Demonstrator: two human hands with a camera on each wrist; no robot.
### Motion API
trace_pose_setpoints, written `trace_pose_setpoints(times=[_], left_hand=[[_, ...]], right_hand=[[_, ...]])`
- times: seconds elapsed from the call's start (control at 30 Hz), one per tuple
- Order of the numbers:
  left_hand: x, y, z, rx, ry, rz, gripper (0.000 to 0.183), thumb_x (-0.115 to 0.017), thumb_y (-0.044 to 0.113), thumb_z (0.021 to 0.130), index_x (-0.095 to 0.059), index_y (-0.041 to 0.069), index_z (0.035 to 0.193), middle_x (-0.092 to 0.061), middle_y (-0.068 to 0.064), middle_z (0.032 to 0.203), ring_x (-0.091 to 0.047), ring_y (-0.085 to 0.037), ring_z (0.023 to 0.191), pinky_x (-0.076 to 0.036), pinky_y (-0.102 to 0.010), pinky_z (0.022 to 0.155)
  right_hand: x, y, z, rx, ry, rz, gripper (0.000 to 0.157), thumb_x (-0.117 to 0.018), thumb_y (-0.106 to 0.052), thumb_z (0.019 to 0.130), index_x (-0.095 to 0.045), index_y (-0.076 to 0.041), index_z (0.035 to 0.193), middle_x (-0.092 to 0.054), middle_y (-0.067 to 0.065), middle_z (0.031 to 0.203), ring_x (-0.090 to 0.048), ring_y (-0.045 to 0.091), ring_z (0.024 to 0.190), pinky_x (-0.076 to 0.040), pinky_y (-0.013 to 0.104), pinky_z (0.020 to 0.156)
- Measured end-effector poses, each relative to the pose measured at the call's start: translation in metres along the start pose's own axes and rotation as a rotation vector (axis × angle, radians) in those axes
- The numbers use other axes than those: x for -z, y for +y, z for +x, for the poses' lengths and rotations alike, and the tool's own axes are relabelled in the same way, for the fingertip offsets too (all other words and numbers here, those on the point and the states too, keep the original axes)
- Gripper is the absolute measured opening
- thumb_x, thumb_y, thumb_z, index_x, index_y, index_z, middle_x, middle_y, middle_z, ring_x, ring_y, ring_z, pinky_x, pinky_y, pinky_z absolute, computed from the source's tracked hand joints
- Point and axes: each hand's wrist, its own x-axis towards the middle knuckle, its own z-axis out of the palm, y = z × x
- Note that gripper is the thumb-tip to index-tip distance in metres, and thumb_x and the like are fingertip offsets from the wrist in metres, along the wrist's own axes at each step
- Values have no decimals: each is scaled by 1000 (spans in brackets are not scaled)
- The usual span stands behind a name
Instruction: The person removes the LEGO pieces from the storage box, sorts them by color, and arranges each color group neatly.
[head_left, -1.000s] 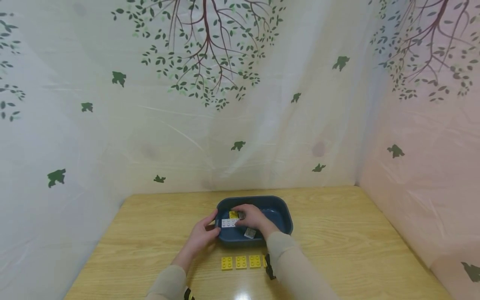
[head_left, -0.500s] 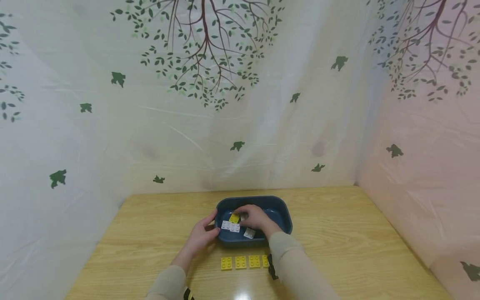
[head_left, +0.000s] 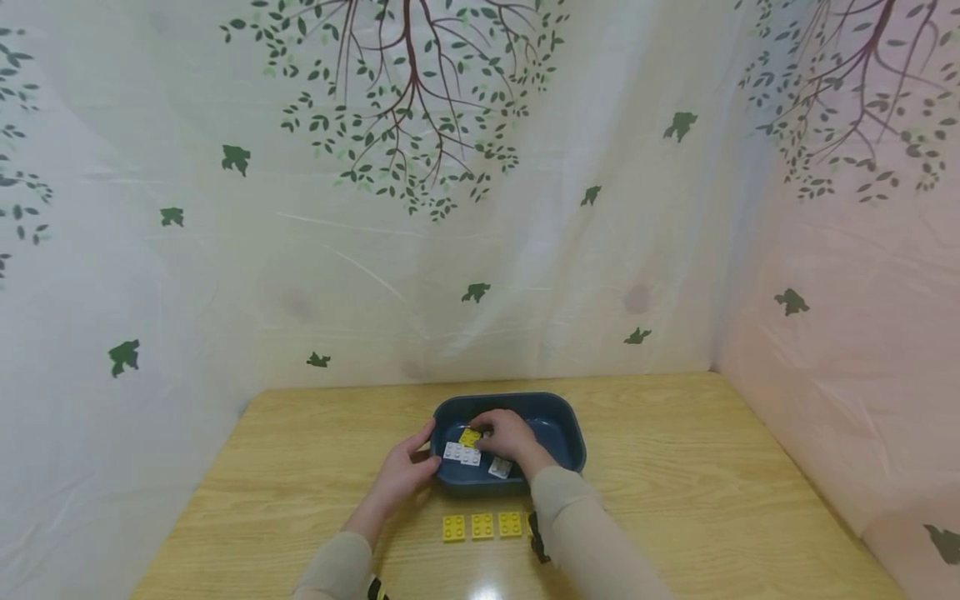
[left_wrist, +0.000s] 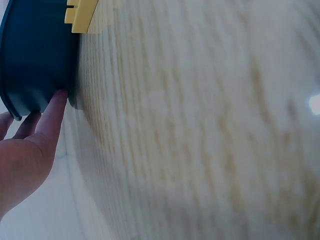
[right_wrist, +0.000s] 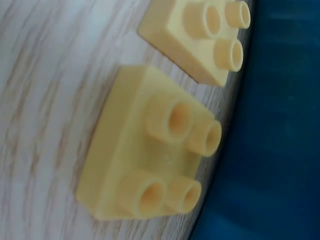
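A dark blue plastic bin stands on the table. My left hand touches its left end, thumb at the front and fingers toward the back. The right hand reaches inside, its fingertips at a yellow building brick; a pale bit shows under the fingers, and I cannot tell whether they pinch anything. Two white bricks lie side by side just in front of the yellow one. Farther right in the bin, near the wrist, is a greyish brick.
Yellow bricks stand in a row on the wooden table before the bin, the rightmost partly covered by the right wrist strap. Up close in the right wrist view, one yellow brick shows four-stud rows beside the bin wall. A printed curtain hangs behind.
The right hand has shifted slightly right and toward me within the bin. The white bricks have slid a little and turned, uncovering more of the yellow brick. The left hand stays put.
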Motion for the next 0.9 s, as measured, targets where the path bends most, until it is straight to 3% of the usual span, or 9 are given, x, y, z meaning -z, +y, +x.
trace_pose_setpoints(times=[0.43, 0.9], left_hand=[[0, -1, 2, 47, 8, 0, 65, -62, 7, 92, -40, 13, 152, -39, -22, 152, -51, -40, 128, -47, -47, 101], [0, -1, 0, 56, -5, -24, 64, -62, 7, 93, -39, 14, 153, -37, -21, 154, -50, -40, 129, -49, -45, 99]], right_hand=[[-9, 3, 5, -42, 26, -100, 38, -83, -27, 79, -75, -15, 115, -71, 2, 112, -61, 24, 108, -47, 45, 97], [-11, 0, 3, -63, 45, -177, 35, -83, -27, 79, -76, -17, 111, -67, 2, 108, -57, 24, 103, -46, 46, 96]])
